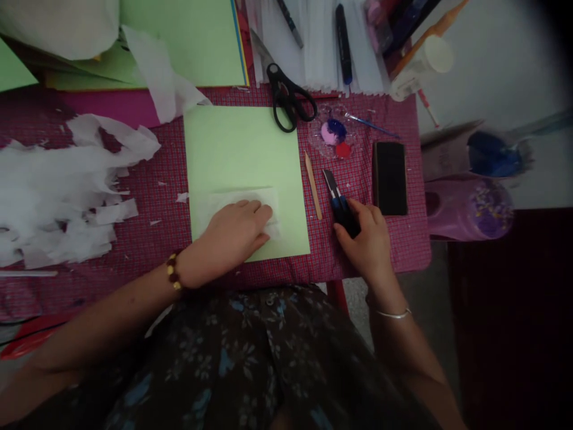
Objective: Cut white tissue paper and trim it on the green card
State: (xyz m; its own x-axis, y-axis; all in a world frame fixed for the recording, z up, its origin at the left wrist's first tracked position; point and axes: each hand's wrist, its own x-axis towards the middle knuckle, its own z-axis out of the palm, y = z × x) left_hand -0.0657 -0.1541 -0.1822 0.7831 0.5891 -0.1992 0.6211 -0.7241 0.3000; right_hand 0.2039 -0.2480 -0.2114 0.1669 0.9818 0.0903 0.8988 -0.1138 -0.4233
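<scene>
My left hand lies flat, fingers together, pressing a thin white sheet of tissue paper onto a light green card in front of me. My right hand is closed round the dark handle of a craft knife that lies on the red checked cloth just right of the card, its blade pointing away from me. A thin wooden stick lies between the card and the knife.
Black scissors lie beyond the card. A paint palette with a brush, a black phone, torn white tissue at left, green sheets, pens on white strips and a glue bottle are around. The table edge is at right.
</scene>
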